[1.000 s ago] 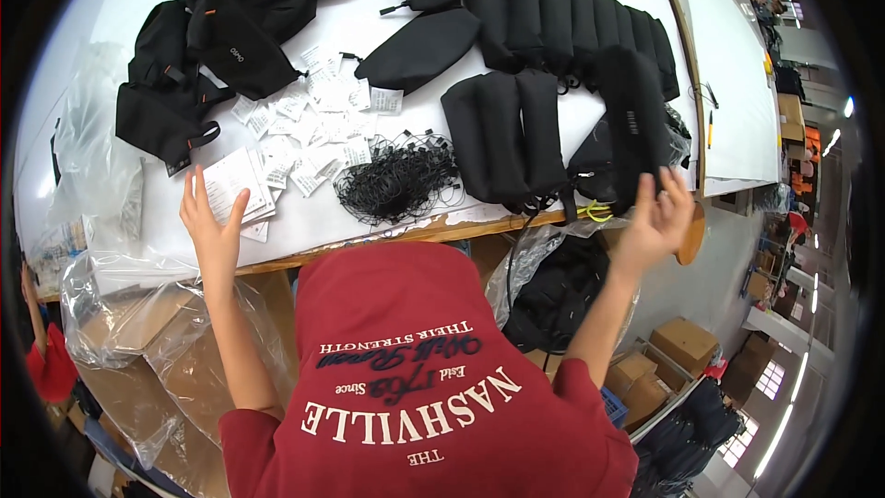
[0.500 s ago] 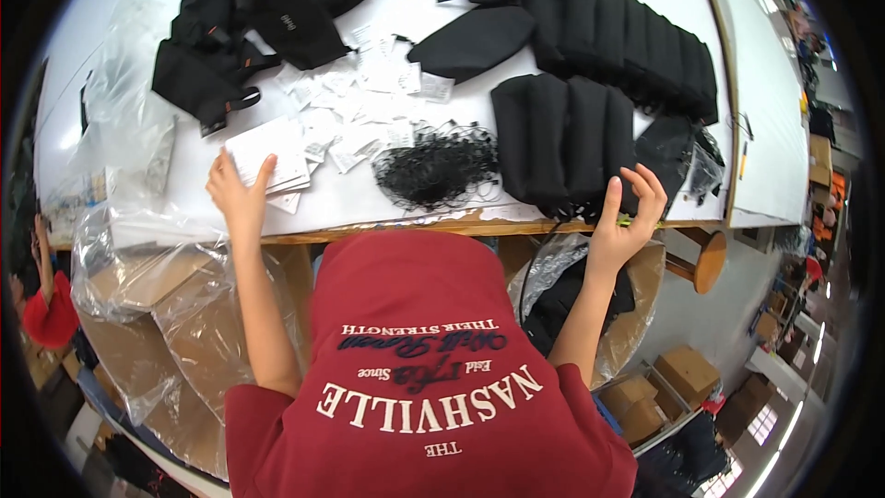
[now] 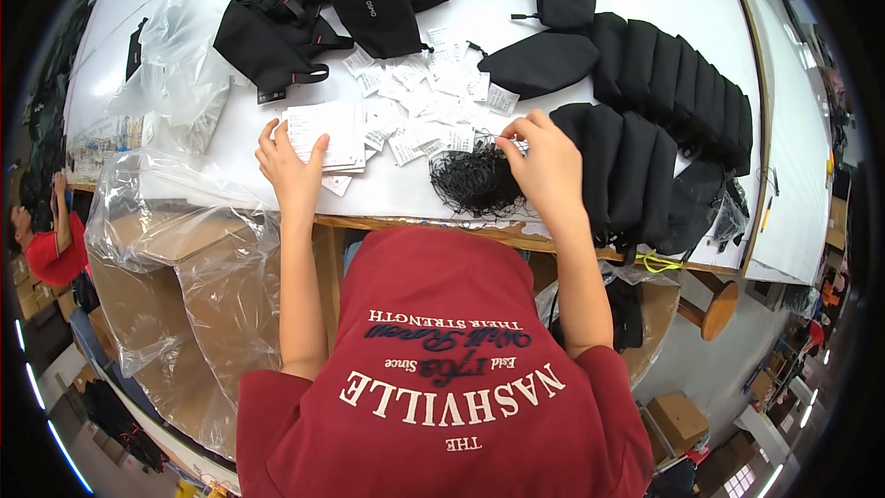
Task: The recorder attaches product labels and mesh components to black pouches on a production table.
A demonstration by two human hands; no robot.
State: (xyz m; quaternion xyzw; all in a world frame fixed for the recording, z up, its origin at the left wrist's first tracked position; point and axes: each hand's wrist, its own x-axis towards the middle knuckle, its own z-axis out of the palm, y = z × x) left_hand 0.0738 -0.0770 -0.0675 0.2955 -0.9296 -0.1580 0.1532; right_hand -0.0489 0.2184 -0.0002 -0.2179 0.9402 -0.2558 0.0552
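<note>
My left hand (image 3: 293,173) rests at the near-left corner of a stack of white printed cards (image 3: 330,134), thumb and fingers spread on it. My right hand (image 3: 546,166) is over a tangled heap of thin black strings (image 3: 470,183), its thumb and index finger pinched together on a strand at the heap's upper right. Behind the heap lie many loose white labels (image 3: 419,97), scattered and overlapping. Close to the right of my right hand stand several padded black pouches (image 3: 636,166) in a row.
More black pouches (image 3: 678,83) line up behind, at the right. Black bags (image 3: 369,5) are heaped at the far side. Clear plastic bags (image 3: 180,65) lie at the left, and a plastic-lined carton (image 3: 138,304) stands below the table edge. A person in red (image 3: 57,244) is far left.
My right hand has moved left from the pouches to the string heap and pinched its fingers. My left hand stays at the cards. The whole view has shifted slightly.
</note>
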